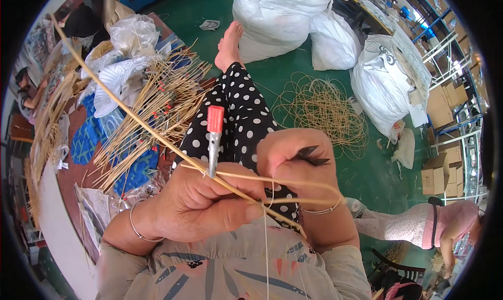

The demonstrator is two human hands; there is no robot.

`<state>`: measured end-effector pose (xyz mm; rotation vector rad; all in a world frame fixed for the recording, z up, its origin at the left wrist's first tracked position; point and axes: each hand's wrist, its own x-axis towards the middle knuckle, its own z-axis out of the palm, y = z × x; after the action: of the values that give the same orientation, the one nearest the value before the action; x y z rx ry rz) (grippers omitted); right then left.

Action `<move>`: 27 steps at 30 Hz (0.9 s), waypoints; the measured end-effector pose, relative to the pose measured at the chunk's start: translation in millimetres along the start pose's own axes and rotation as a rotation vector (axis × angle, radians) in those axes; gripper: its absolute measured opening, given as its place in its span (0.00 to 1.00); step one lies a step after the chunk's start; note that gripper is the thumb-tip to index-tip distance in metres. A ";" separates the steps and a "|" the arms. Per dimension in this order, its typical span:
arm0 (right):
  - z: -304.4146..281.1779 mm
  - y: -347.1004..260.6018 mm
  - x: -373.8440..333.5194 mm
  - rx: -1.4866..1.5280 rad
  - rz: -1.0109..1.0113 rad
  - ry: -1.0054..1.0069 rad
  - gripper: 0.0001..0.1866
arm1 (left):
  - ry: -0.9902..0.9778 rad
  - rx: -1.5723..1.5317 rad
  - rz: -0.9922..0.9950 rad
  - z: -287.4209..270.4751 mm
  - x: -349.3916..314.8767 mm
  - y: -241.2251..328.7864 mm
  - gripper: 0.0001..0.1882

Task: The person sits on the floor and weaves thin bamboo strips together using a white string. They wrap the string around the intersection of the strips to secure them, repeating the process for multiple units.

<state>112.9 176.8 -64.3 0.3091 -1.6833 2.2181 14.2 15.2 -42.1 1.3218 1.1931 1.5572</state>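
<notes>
My left hand (209, 203) is closed round a long tan cane (131, 111) that runs from the upper left down past my fingers. A thinner cane strip (314, 182) bends in a loop to the right, and its ends meet the long cane at my fingers. A metal clip with a red grip (214, 137) stands on the long cane beside my knuckles. My right hand (301, 161) is closed, with white thread (273, 182) running from its fingers to where the canes meet. Two black pointed blades (313, 156), like small snips, stick out of that fist. Their handles are hidden.
A heap of cane sticks (152, 116), some with red-tipped clips, lies at the left. Coiled cane (325, 114) rests on the green floor. White sacks (277, 22) stand beyond, cartons (443, 174) at the right. A person in pink (456, 221) bends at the lower right.
</notes>
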 end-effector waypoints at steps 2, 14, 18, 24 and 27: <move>-1.1 7.2 1.9 -0.014 -0.023 -0.049 0.02 | 0.112 -0.025 -0.132 1.0 1.5 3.4 0.08; 10.1 16.5 -1.3 0.202 0.203 0.061 0.03 | 0.249 0.041 -0.176 3.0 -3.7 0.0 0.12; 9.2 15.1 -3.9 0.146 0.193 0.058 0.04 | 0.291 -0.054 -0.263 5.7 -4.4 6.8 0.12; 5.7 15.6 2.0 0.060 -0.014 0.016 0.05 | 0.241 -0.074 -0.210 10.7 -4.0 0.1 0.13; 2.3 14.2 2.8 -0.135 -0.105 0.010 0.04 | 0.257 -0.086 -0.242 12.0 -4.0 1.1 0.13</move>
<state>104.7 171.6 -75.2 0.3437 -1.7597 2.0164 26.7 13.2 -41.8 0.9034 1.3704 1.6126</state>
